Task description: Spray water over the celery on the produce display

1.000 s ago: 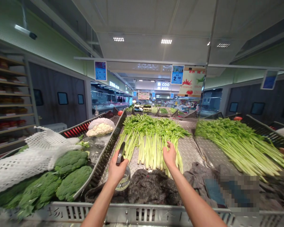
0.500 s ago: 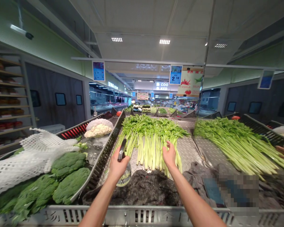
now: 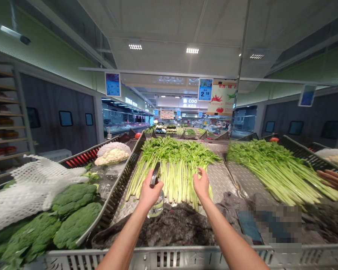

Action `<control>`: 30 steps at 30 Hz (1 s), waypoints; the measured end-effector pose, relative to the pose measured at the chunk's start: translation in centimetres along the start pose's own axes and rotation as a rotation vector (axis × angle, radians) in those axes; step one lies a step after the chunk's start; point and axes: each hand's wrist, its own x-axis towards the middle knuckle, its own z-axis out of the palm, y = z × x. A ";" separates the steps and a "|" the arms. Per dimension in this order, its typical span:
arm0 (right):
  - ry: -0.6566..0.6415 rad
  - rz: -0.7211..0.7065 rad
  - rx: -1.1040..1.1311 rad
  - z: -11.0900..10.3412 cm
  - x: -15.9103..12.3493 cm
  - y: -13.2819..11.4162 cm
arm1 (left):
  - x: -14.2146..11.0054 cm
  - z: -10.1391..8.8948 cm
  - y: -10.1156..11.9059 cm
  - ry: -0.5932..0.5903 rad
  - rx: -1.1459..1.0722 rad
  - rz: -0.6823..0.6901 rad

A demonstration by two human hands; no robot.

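My left hand (image 3: 152,191) is wrapped round the dark trigger head of a clear spray bottle (image 3: 157,208), held over the front left of the celery. Some liquid shows in the bottle. The celery (image 3: 174,180) lies in a wide row, leaves at the back and pale stalk ends facing me. Over its right end hangs my right hand (image 3: 202,183), its fingers loosely bent and a gap between forefinger and thumb. Whether those fingertips touch the stalks I cannot tell.
A crumpled dark cloth (image 3: 174,227) lies along the front by the grey crate edge (image 3: 197,257). Left of a black slatted divider (image 3: 124,168) are broccoli (image 3: 76,197), cauliflower (image 3: 112,155) and white foam netting (image 3: 42,180). A mirror (image 3: 273,157) on the right reflects the celery.
My left hand has moved right with the spray bottle, uncovering the leftmost celery stalks. My right hand keeps nearly the same pose. The view has turned slightly to the right.
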 end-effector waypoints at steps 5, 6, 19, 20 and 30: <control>0.044 -0.043 0.001 -0.7 0.5 0.4 | 0.0 0.9 0.6 -0.018 -0.048 0.011; 0.051 -0.047 0.001 -0.8 0.6 0.5 | 0.1 1.0 0.7 -0.018 -0.046 0.015; 0.100 -0.084 -0.018 -1.5 1.1 1.2 | -0.4 3.8 2.2 -0.115 -0.046 0.047; 0.101 -0.085 -0.029 -1.6 1.2 1.2 | -0.5 3.9 2.5 -0.117 -0.047 0.050; 0.134 -0.089 -0.058 -2.7 1.1 1.5 | -0.9 5.6 3.9 -0.198 -0.163 0.052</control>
